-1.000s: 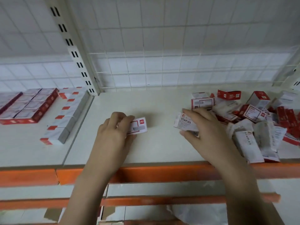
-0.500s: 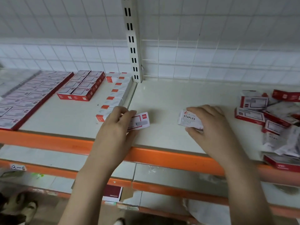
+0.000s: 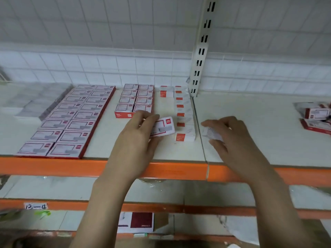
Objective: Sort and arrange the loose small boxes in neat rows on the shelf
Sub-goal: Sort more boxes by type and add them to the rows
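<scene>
Your left hand [image 3: 138, 138] gripped a white-and-red box [image 3: 163, 126] over the shelf [image 3: 250, 126], just left of the single-file box column [image 3: 184, 113]. Your right hand [image 3: 231, 138] pinched a blurred white box [image 3: 212, 134] just right of the shelf seam, with bare shelf up to the loose pile [image 3: 316, 117].

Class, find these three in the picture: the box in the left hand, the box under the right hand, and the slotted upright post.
Left-hand box [image 3: 165, 127], head view, on its white top face.
Right-hand box [image 3: 212, 134], head view, on the visible front corner.
Slotted post [image 3: 200, 56], head view, on its middle stretch.
</scene>
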{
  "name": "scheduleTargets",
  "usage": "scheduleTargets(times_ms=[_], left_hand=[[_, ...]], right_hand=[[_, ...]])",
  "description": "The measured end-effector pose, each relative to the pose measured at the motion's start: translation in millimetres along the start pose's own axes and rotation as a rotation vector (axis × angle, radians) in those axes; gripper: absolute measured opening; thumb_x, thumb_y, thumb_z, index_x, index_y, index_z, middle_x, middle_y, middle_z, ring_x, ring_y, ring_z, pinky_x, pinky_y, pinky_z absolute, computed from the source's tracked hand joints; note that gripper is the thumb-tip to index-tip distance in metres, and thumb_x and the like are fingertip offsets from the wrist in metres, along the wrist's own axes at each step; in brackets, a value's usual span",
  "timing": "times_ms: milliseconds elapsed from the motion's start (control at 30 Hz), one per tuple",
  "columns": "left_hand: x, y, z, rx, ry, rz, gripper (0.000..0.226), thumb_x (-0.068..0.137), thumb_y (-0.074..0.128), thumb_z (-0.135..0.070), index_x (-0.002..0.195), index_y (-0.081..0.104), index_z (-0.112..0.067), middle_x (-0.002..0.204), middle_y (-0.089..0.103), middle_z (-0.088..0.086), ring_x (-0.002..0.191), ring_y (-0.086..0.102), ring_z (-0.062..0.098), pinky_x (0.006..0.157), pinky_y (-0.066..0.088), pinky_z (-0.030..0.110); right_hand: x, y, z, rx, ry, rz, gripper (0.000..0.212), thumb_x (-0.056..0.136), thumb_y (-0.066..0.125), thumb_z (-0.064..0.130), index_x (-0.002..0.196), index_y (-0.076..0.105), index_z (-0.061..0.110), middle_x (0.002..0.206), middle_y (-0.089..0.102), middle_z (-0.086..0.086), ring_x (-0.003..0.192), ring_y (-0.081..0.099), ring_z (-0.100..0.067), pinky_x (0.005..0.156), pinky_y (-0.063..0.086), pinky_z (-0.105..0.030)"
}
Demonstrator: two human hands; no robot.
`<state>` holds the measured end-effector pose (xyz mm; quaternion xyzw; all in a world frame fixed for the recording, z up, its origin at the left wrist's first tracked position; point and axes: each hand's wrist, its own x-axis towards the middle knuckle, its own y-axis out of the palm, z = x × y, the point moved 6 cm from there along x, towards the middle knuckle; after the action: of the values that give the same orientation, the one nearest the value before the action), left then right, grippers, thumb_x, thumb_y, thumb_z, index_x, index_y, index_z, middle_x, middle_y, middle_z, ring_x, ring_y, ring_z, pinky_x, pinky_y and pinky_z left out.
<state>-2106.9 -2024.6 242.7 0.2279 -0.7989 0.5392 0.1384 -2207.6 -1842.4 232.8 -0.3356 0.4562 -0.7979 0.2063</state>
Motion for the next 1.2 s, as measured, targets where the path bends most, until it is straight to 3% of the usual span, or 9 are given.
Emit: scheduleTargets(times_ms=[200, 367, 500, 633, 800, 900, 1000, 1133, 1200], left_hand=[[-2, -14, 27, -0.074, 0.035, -0.005, 0.046, 0.078, 0.070, -0.007, 0.121, 0.056, -0.005, 0.114, 0.055, 0.009, 0.096, 0.057, 0.025, 0.081, 0.039, 0.022], [1, -16, 34, -0.083, 0.035, 0.003, 0.047, 0.079, 0.069, -0.008, 0.124, 0.055, -0.005, 0.116, 0.057, 0.009, 0.102, 0.057, 0.028, 0.088, 0.041, 0.029], [5, -19, 37, -0.054, 0.031, 0.005, 0.044, 0.079, 0.067, -0.012, 0.121, 0.056, -0.004, 0.113, 0.059, 0.011, 0.097, 0.059, 0.032, 0.085, 0.043, 0.031], [12, -18, 40, -0.006, 0.006, 0.023, 0.047, 0.077, 0.058, -0.021, 0.120, 0.057, -0.003, 0.111, 0.060, 0.011, 0.094, 0.060, 0.032, 0.084, 0.043, 0.030], [23, -18, 45, 0.047, 0.024, 0.011, 0.044, 0.080, 0.066, -0.013, 0.121, 0.056, -0.002, 0.114, 0.059, 0.013, 0.098, 0.059, 0.033, 0.086, 0.043, 0.030], [30, -20, 50, 0.063, 0.027, 0.000, 0.047, 0.079, 0.071, -0.007, 0.123, 0.055, -0.002, 0.115, 0.059, 0.014, 0.099, 0.058, 0.034, 0.086, 0.042, 0.032], [37, -21, 56, 0.051, 0.032, -0.001, 0.047, 0.079, 0.070, -0.007, 0.123, 0.055, -0.002, 0.116, 0.058, 0.013, 0.100, 0.058, 0.033, 0.085, 0.043, 0.031], [42, -30, 80, 0.053, 0.015, -0.018, 0.047, 0.080, 0.070, -0.006, 0.124, 0.054, -0.001, 0.116, 0.058, 0.014, 0.100, 0.057, 0.033, 0.084, 0.041, 0.030], [44, -36, 96, 0.057, 0.003, -0.018, 0.048, 0.079, 0.070, -0.006, 0.124, 0.054, 0.000, 0.116, 0.058, 0.015, 0.101, 0.057, 0.035, 0.085, 0.042, 0.032]], right_hand=[[1, 9, 27, -0.032, 0.028, 0.034, 0.049, 0.085, 0.058, 0.002, 0.126, 0.055, 0.028, 0.103, 0.041, 0.001, 0.097, 0.025, -0.004, 0.081, 0.022, 0.003], [9, 8, 32, -0.045, 0.038, 0.014, 0.049, 0.086, 0.057, 0.004, 0.128, 0.053, 0.029, 0.104, 0.043, -0.001, 0.098, 0.028, -0.008, 0.073, 0.027, -0.006], [18, 12, 30, -0.032, 0.035, 0.004, 0.050, 0.087, 0.057, 0.006, 0.130, 0.050, 0.032, 0.108, 0.044, 0.001, 0.095, 0.022, -0.001, 0.073, 0.028, -0.008], [27, 18, 26, -0.007, 0.040, 0.040, 0.050, 0.090, 0.053, 0.008, 0.133, 0.045, 0.032, 0.119, 0.043, 0.002, 0.107, 0.027, -0.008, 0.083, 0.024, -0.014], [37, 12, 19, 0.014, 0.029, -0.008, 0.053, 0.090, 0.053, 0.008, 0.136, 0.041, 0.032, 0.121, 0.048, 0.002, 0.107, 0.029, -0.010, 0.081, 0.022, -0.015], [45, 10, 19, 0.060, 0.054, -0.019, 0.059, 0.089, 0.057, 0.012, 0.140, 0.032, 0.029, 0.122, 0.050, 0.003, 0.106, 0.030, -0.008, 0.084, 0.028, -0.020], [52, 11, 20, 0.106, 0.082, -0.050, 0.052, 0.086, 0.061, 0.012, 0.133, 0.040, 0.020, 0.122, 0.051, 0.003, 0.113, 0.035, -0.011, 0.080, 0.028, -0.014], [63, 21, 28, 0.040, 0.031, -0.049, 0.043, 0.083, 0.063, 0.010, 0.124, 0.050, 0.016, 0.119, 0.053, 0.001, 0.108, 0.037, -0.013, 0.073, 0.024, -0.009], [70, 28, 35, 0.030, 0.025, -0.062, 0.043, 0.081, 0.064, 0.008, 0.122, 0.052, 0.016, 0.118, 0.054, 0.001, 0.102, 0.033, -0.007, 0.077, 0.026, -0.004]])
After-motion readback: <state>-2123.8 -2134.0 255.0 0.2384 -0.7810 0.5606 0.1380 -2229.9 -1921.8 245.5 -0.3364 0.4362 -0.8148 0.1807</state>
